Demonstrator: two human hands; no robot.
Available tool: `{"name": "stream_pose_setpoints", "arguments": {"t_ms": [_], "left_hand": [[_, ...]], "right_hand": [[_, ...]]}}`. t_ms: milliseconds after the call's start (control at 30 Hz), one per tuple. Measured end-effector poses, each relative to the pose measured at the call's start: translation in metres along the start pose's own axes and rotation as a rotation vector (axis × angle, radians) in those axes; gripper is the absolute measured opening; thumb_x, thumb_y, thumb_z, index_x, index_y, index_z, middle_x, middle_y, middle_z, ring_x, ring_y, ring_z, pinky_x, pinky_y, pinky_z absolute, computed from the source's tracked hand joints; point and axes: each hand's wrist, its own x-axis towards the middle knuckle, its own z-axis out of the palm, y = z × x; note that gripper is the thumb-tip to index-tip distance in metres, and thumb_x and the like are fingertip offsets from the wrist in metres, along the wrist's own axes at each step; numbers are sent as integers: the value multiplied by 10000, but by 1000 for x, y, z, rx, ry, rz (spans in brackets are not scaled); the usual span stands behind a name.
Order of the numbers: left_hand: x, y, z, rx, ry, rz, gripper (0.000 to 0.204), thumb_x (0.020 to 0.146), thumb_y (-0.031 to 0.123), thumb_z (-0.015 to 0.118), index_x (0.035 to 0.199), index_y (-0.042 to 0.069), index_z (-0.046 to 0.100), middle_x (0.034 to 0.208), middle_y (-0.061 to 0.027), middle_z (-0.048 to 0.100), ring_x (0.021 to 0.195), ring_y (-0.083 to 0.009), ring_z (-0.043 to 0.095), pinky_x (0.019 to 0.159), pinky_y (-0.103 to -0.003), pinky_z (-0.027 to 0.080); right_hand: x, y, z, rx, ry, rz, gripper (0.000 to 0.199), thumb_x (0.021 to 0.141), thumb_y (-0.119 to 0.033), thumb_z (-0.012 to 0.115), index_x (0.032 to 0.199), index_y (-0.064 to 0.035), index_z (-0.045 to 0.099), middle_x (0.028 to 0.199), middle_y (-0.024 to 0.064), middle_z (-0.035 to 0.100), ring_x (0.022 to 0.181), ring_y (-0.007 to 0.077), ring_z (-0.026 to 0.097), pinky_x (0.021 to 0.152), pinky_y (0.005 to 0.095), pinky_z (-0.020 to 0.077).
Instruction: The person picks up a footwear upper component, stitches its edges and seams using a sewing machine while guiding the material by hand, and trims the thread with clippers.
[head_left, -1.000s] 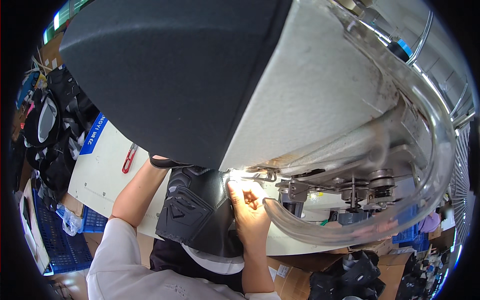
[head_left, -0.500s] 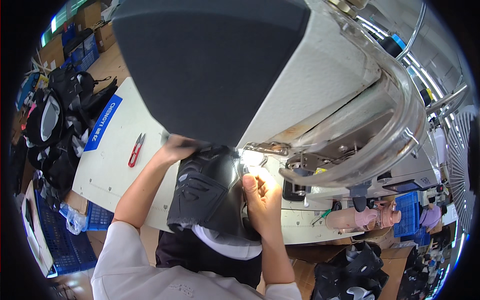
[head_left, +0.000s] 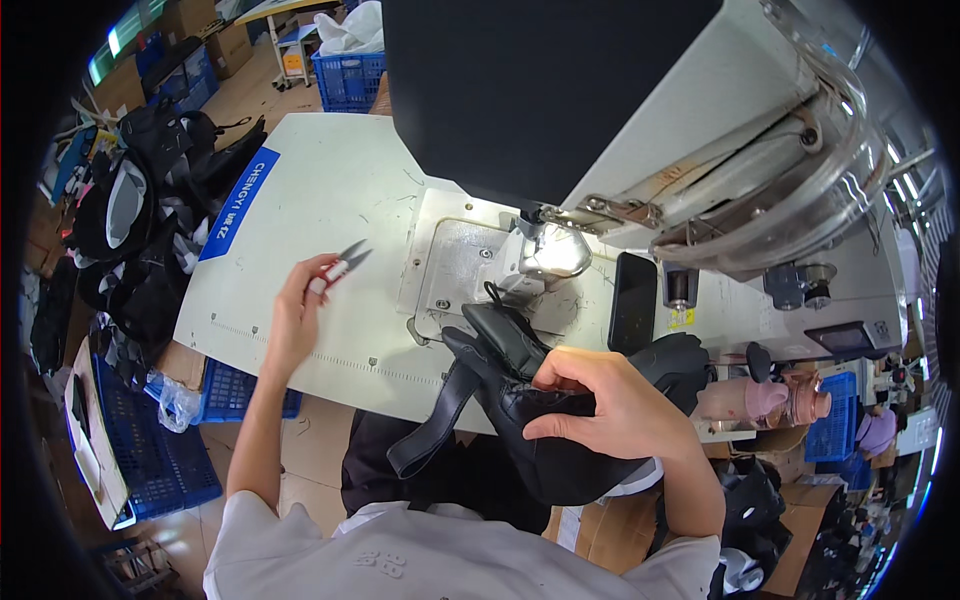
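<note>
My left hand (head_left: pixel 297 318) is raised over the left part of the sewing table, closed around small red-handled thread snips (head_left: pixel 347 260). The snips' grey blades point up and to the right. White bands show on the fingers near the handle. My right hand (head_left: pixel 615 400) pinches the edge of a black bag (head_left: pixel 560 455), which hangs at the table's front edge. A black strap loop (head_left: pixel 437 420) dangles from the bag's left side. Beyond the bag stands the sewing machine (head_left: pixel 550 90), its lit needle area (head_left: pixel 555 250) apart from the bag.
A black phone (head_left: pixel 633 300) lies right of the lit needle area. A pink bottle (head_left: pixel 740 400) is farther right. Black bags (head_left: pixel 125 215) are heaped at the left, above blue crates (head_left: pixel 150 440). Thread scraps are scattered on the white table (head_left: pixel 320 180).
The snips, lying on the table before, are now in my left hand, which has let go of the bag. My right hand has drawn the bag from the needle, toward the right front.
</note>
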Motion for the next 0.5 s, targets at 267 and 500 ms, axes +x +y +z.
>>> {"name": "stream_pose_setpoints", "arguments": {"t_ms": [267,500], "left_hand": [[-30,74,33,-50,16,514,441,740,4,703,1162,133,707,870,-21,585,691,-172,472,656,-307,383],[-14,80,43,50,146,794,521,651,56,758,1150,205,750,929,55,665,684,-129,457,625,-296,337]], "right_hand": [[-5,11,0,51,44,-10,387,752,-204,870,921,3,590,807,32,593,705,96,518,673,256,452],[-10,16,-8,118,-23,105,419,778,-260,854,931,19,582,819,42,624,745,110,552,701,277,477]]}}
